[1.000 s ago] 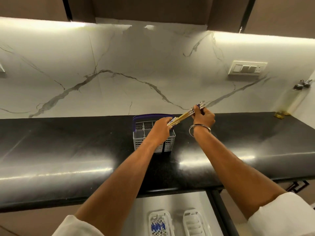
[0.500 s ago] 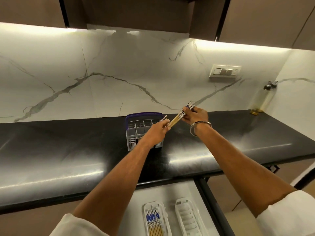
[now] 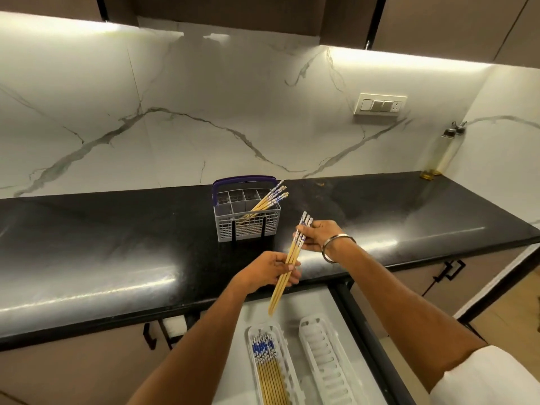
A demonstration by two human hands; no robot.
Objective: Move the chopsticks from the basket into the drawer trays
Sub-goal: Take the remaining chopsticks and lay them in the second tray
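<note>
Bundle of chopsticks now pulled clear of the cutlery basket and swung down toward the front edge of the tabletop; half a second ago was held higher, right by the basket's top. Left hand curled around the plain lower half, right hand pinching the blue-patterned ends, so both clamped on the same bundle. Tips pointing down over the open drawer, hanging just above the far end of the left tray.

Means the carry step is basically half done, just the lowering and laying flat left, probably into the left tray, which already has a row of chopsticks with patterned ends at the far end. Right tray beside it looks bare, ribbed bottom showing.

Not finished overall though: a few more chopsticks leaning out of the basket's right side, at the back half of the tabletop. At least one more trip, by the look of it
</note>
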